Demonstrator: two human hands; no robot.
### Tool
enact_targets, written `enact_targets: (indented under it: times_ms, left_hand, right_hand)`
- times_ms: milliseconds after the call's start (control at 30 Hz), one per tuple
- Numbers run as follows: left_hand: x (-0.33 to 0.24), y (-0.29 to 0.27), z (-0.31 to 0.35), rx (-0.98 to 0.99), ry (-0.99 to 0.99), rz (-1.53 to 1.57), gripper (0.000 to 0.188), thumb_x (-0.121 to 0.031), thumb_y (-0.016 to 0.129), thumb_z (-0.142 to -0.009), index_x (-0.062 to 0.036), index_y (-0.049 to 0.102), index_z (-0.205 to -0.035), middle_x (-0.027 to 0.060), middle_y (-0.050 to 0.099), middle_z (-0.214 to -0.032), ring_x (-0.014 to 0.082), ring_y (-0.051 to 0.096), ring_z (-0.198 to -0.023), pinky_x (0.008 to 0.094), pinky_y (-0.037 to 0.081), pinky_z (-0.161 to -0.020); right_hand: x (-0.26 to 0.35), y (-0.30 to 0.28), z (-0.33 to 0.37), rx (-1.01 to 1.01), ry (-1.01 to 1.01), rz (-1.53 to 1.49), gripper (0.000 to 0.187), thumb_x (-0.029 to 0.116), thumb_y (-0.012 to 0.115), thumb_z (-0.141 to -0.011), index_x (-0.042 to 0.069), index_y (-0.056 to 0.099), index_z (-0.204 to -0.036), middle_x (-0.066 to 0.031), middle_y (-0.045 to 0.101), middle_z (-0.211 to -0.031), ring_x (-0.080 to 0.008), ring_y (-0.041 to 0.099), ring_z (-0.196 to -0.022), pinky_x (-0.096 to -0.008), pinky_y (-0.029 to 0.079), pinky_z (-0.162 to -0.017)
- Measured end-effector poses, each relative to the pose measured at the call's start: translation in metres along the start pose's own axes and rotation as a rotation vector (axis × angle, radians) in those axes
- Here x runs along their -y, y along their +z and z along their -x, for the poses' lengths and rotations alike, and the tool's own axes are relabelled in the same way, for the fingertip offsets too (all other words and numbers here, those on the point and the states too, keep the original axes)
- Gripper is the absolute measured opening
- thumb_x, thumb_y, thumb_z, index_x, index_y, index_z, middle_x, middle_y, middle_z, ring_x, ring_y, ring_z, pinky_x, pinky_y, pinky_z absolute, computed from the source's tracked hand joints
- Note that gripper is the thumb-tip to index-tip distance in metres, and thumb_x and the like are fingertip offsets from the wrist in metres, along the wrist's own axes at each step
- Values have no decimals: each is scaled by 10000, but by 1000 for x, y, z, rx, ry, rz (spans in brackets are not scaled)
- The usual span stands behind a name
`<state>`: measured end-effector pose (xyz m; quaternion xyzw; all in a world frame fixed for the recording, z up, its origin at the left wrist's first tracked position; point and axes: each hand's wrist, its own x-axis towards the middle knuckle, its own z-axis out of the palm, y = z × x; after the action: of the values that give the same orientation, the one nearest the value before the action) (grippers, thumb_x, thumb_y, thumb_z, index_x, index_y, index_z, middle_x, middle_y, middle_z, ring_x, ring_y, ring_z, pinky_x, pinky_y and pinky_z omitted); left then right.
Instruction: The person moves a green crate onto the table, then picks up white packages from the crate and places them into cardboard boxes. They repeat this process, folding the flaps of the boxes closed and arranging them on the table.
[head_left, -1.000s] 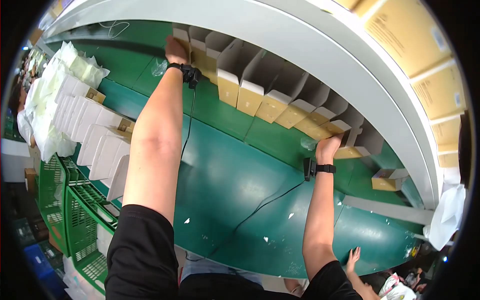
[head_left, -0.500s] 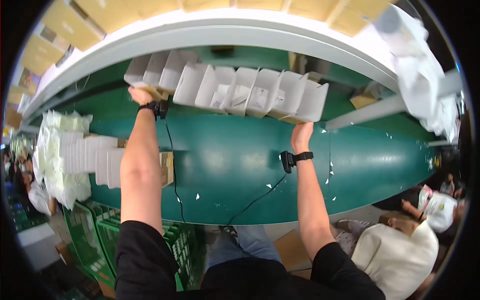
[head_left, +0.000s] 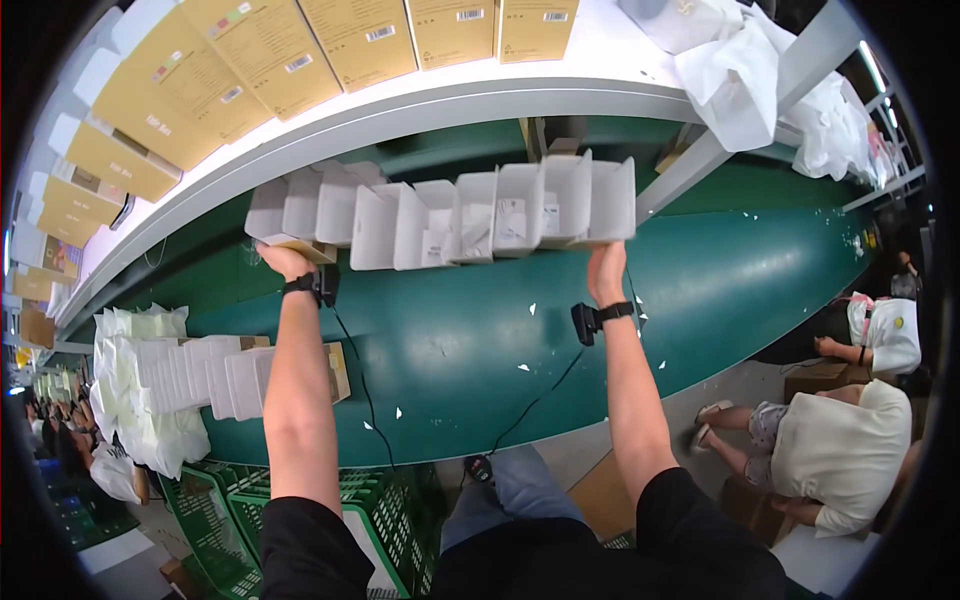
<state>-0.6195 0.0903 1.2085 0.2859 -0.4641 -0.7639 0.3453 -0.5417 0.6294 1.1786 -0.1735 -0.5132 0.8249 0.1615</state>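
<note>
A row of open white boxes stretches between my two hands at the back of the green table. My left hand grips the left end, its fingers partly hidden behind a tan-sided box. My right hand holds the right-end box from its near side, fingertips out of sight beneath it. Small white printed packets lie inside several middle boxes. The three leftmost boxes sit a little apart from the others. Each wrist wears a black strapped device with a cable.
Above the table runs a white shelf with tan boxes. Nested white boxes and white plastic bags lie at left. Green crates stand below the near edge. A seated person is at right. A grey post rises behind.
The view has tilted and turned, showing more of the shelf and its tan boxes. Both hands remain on the ends of the box row.
</note>
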Motion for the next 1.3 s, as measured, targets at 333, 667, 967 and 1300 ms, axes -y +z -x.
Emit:
enact_targets:
  times_ms: [333,667,967,1300]
  left_hand:
    - [18,-137,203,-198,-208,22,572,-405,402,-1028,48,591,-1322,152,608,-1354,274,558,-1231,410,409,-1077]
    - [-63,-202,329,-233,-383,-96,647,-455,396,-1064,36,499,-1472,128,515,-1527,261,499,-1344,392,351,-1148]
    - [-48,-292,460,670,-824,-340,335,-435,550,-1060,-141,634,-1198,-18,655,-1016,121,619,-906,292,512,-811]
    - [-112,-3,557,1555,-692,-867,470,-258,570,-1064,-11,495,-1457,180,614,-1422,295,590,-1331,408,453,-1117]
  right_hand:
    - [54,-204,119,-50,107,39,426,335,429,-1088,32,567,-1354,-83,634,-1307,-234,586,-1194,-399,450,-1062]
    - [26,-231,130,36,242,61,346,397,468,-1083,105,621,-1187,-55,658,-1155,-215,579,-1105,-388,449,-1003]
    - [9,-236,91,97,149,786,312,240,510,-1050,18,609,-1246,-101,676,-1176,-198,630,-1072,-395,514,-925]
    - [119,-61,-25,531,-194,584,352,95,644,-977,8,626,-1318,-116,709,-1204,-226,686,-1062,-350,545,-891]
